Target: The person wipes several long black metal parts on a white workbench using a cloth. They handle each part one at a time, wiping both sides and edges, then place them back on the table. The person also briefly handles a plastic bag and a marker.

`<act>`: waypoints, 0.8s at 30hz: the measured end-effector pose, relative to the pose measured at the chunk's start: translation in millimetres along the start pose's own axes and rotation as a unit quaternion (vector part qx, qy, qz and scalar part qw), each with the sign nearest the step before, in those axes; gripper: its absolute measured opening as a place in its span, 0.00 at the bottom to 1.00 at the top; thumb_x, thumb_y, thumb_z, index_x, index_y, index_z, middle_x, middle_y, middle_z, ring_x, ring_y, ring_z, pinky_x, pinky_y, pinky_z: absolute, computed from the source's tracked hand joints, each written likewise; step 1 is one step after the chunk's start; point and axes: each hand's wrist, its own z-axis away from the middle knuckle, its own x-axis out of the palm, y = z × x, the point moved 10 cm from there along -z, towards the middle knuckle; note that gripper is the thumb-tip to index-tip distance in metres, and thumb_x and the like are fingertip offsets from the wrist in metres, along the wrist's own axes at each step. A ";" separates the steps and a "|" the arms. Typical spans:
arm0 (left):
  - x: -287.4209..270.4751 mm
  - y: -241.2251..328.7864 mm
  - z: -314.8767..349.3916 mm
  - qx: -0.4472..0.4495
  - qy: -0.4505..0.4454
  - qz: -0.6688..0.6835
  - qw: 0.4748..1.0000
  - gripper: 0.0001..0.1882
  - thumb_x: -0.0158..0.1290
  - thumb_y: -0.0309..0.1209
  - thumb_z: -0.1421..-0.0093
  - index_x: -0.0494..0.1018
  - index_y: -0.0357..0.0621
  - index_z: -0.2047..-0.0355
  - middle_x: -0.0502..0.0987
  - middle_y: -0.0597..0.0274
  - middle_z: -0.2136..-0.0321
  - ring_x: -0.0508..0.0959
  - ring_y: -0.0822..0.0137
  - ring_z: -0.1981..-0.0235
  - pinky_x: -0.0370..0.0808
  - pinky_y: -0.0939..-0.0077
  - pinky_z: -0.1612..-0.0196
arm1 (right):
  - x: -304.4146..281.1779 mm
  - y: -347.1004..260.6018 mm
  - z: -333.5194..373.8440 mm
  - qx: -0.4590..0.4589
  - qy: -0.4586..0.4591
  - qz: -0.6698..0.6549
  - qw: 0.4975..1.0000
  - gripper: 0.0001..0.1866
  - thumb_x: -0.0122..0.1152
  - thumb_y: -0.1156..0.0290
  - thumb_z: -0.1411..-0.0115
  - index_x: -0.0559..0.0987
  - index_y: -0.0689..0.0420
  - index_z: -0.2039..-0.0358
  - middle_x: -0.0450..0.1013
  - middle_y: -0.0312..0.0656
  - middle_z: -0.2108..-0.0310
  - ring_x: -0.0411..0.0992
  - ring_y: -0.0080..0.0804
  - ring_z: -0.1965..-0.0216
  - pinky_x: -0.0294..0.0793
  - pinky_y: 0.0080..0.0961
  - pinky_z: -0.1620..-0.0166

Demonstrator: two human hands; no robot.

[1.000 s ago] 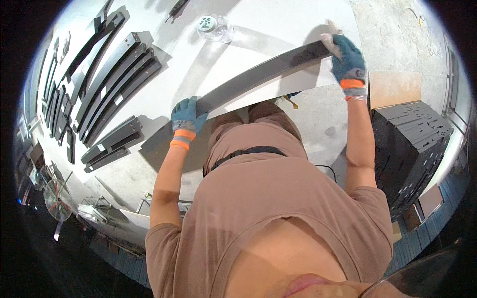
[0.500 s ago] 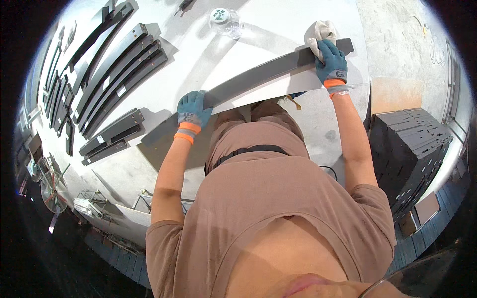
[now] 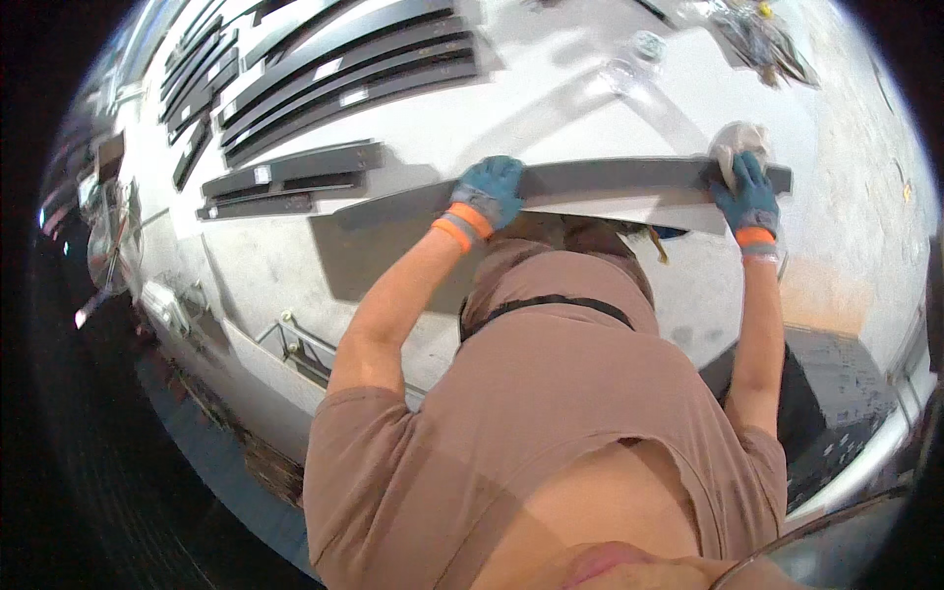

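Observation:
A long dark grey bar (image 3: pixel 610 180) lies along the near edge of the white table (image 3: pixel 560 118), its left end reaching past that edge. My left hand (image 3: pixel 489 192), in a blue-grey glove with an orange cuff, is closed over the bar left of its middle. Close to the bar's right end, my right hand (image 3: pixel 747 197), gloved alike, is closed on a crumpled off-white cloth (image 3: pixel 739 146). That cloth is pressed against the bar's top and far side; the fingertips are partly sunk into it.
Several dark bars (image 3: pixel 344 84) lie in rows at the upper left, with shorter ones (image 3: pixel 285 172) nearer me. A clear plastic jar (image 3: pixel 629 74) stands beyond the bar. A plastic bag (image 3: pixel 757 44) lies at the far right. A dark stack (image 3: pixel 836 393) stands at my right.
The whole view has turned, so the table, the bars and both hands sit farther right in the picture. Both hands keep roughly the same places on the bar, the cloth still under the right.

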 end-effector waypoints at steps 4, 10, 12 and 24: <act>-53.7 -1.4 26.5 0.056 0.082 -0.014 0.995 0.31 0.61 0.41 0.49 0.70 0.44 0.45 0.72 0.53 0.48 0.74 0.48 0.48 0.72 0.54 0.45 | 10.7 -30.1 1.6 -0.054 -0.051 0.134 0.988 0.42 0.70 0.56 0.48 0.65 0.48 0.34 0.61 0.41 0.33 0.67 0.45 0.39 0.75 0.38 0.45; -84.6 -75.0 64.3 0.102 0.122 -0.043 0.986 0.32 0.61 0.39 0.53 0.70 0.43 0.47 0.73 0.50 0.50 0.75 0.49 0.50 0.73 0.54 0.47 | 34.3 -109.1 -19.3 -0.126 -0.018 0.183 0.975 0.36 0.69 0.59 0.50 0.70 0.49 0.40 0.69 0.40 0.42 0.74 0.43 0.48 0.80 0.39 0.57; -98.0 -116.9 75.9 0.091 0.101 -0.037 0.990 0.31 0.61 0.38 0.53 0.70 0.44 0.47 0.74 0.49 0.50 0.75 0.47 0.50 0.73 0.53 0.47 | 41.7 -154.6 -18.2 -0.159 -0.001 0.181 0.971 0.32 0.69 0.58 0.51 0.72 0.51 0.45 0.72 0.40 0.48 0.75 0.40 0.53 0.79 0.37 0.62; -111.4 -230.0 136.5 0.143 0.109 -0.014 0.983 0.33 0.62 0.39 0.53 0.68 0.45 0.46 0.73 0.50 0.51 0.74 0.47 0.52 0.73 0.53 0.49 | 31.5 -292.6 -4.2 -0.080 -0.046 0.117 0.989 0.24 0.65 0.63 0.49 0.72 0.50 0.51 0.71 0.39 0.53 0.74 0.39 0.52 0.77 0.38 0.55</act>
